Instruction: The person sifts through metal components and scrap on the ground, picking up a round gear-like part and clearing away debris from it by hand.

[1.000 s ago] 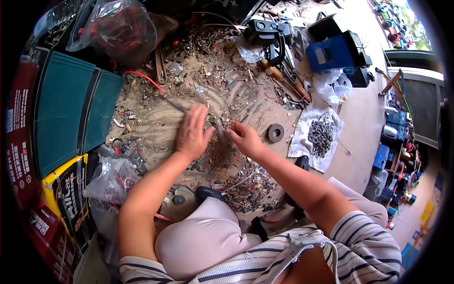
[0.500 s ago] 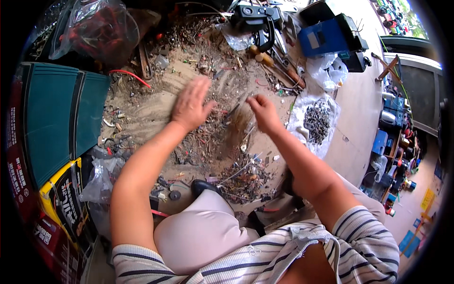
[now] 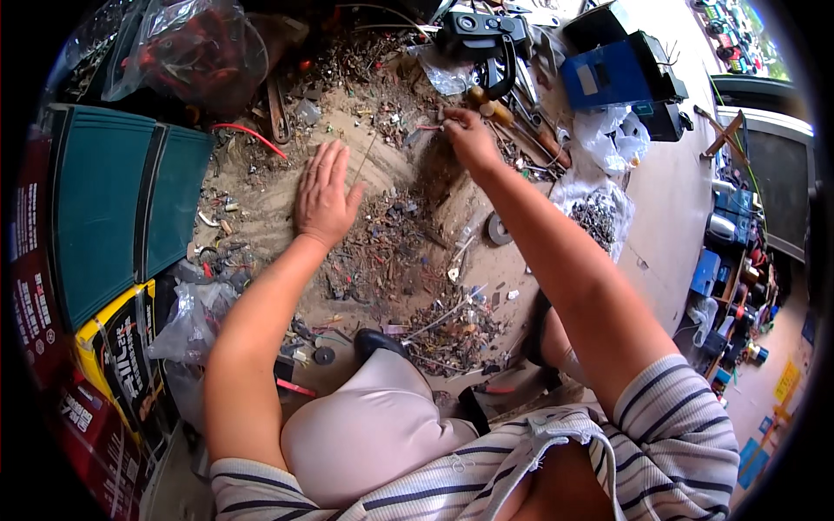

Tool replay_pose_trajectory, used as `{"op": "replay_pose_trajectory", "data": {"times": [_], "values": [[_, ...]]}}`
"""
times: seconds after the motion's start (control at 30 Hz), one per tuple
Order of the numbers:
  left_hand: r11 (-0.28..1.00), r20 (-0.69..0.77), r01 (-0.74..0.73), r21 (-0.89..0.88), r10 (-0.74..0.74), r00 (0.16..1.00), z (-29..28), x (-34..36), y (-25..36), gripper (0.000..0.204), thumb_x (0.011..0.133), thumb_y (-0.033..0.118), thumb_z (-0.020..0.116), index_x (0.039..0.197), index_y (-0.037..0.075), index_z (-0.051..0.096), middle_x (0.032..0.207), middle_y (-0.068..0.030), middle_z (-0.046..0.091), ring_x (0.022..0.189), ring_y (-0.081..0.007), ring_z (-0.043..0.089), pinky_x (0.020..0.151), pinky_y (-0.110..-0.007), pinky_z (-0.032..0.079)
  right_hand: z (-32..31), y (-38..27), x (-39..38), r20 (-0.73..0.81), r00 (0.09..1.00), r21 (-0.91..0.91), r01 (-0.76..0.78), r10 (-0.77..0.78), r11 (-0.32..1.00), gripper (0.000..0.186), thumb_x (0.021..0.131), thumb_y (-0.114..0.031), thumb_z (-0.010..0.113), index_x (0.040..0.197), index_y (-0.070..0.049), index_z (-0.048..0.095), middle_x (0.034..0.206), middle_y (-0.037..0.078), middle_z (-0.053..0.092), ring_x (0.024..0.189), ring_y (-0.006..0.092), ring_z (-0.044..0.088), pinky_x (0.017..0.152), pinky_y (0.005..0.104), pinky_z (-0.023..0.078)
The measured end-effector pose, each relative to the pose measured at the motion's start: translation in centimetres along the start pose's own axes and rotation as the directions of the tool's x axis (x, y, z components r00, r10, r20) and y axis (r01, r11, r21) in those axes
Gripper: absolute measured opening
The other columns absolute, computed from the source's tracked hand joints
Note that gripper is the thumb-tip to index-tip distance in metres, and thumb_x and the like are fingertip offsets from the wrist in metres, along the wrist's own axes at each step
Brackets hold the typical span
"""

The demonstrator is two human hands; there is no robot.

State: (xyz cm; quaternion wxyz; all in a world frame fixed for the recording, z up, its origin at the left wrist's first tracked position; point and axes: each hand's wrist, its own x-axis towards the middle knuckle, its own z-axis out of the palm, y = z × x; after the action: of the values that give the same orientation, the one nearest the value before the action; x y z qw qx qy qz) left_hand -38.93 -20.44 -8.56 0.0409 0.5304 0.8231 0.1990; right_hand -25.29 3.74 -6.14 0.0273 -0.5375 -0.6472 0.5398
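My left hand point(image 3: 323, 195) lies palm down with fingers stretched out on the dusty floor point(image 3: 276, 208), left of a heap of dirt and small scraps point(image 3: 382, 247). A thin stick-like piece point(image 3: 363, 161) shows just beyond its thumb. Farther right, my right hand point(image 3: 472, 141) is closed with curled fingers, near wooden-handled tools point(image 3: 499, 113). A brown brush-like thing point(image 3: 433, 161), smeared by motion, hangs from it over the dirt. Beside my right forearm lies a grey ring-shaped disc point(image 3: 498, 229). Nearer me is a second scrap pile point(image 3: 460, 330).
Dark green panels point(image 3: 95, 191) and boxes point(image 3: 117, 347) stand at left. Clear bags, one with red contents point(image 3: 204, 56), sit around. A blue box point(image 3: 608, 76) and a white plastic sheet bearing small metal parts point(image 3: 593, 217) are at right. My shoe point(image 3: 378, 341) is near the scraps.
My right hand has moved away from me with the brush-like thing, uncovering the grey disc. My left hand has shifted left and now lies flatter.
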Motion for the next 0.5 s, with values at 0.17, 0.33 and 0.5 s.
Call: {"op": "replay_pose_trajectory", "data": {"times": [0.17,0.33,0.5], "values": [[0.985,-0.079,-0.093,-0.146,0.082,0.994,1.5,5.1,2.3,0.062,0.097,0.041,0.048,0.144,0.002,0.036,0.150,-0.0164,0.035,0.139,-0.0353,0.031,0.114,-0.044,0.026,1.6,2.9,-4.9,0.384,0.917,-0.068,0.140,-0.104,0.988,0.024,0.096,-0.021,0.056,0.111,-0.005,0.066,0.097,0.008,0.069,0.083,0.0149,0.062,0.074,0.0310,0.050],[0.994,-0.053,-0.095,-0.052,0.092,0.994,3.8,10.6,3.6,0.067,0.098,0.047,0.045,0.146,0.002,0.033,0.152,-0.0158,0.033,0.142,-0.0331,0.029,0.116,-0.043,0.024,-1.9,3.4,-8.2,0.252,0.963,0.027,-0.108,0.097,0.994,0.025,0.097,-0.027,0.059,0.098,-0.003,0.065,0.071,-0.002,0.054,0.066,0.0080,0.046,0.060,0.0264,0.039],[0.969,0.137,-0.218,-0.116,0.233,0.963,5.9,11.6,8.0,0.076,0.096,0.059,0.035,0.149,0.004,0.030,0.156,-0.0141,0.027,0.146,-0.0274,0.021,0.121,-0.040,0.011,-5.3,4.0,-10.0,0.220,0.942,0.136,-0.289,0.255,0.948,0.021,0.097,-0.026,0.058,0.100,-0.007,0.066,0.068,-0.004,0.051,0.057,0.0060,0.041,0.051,0.0244,0.033]]}}
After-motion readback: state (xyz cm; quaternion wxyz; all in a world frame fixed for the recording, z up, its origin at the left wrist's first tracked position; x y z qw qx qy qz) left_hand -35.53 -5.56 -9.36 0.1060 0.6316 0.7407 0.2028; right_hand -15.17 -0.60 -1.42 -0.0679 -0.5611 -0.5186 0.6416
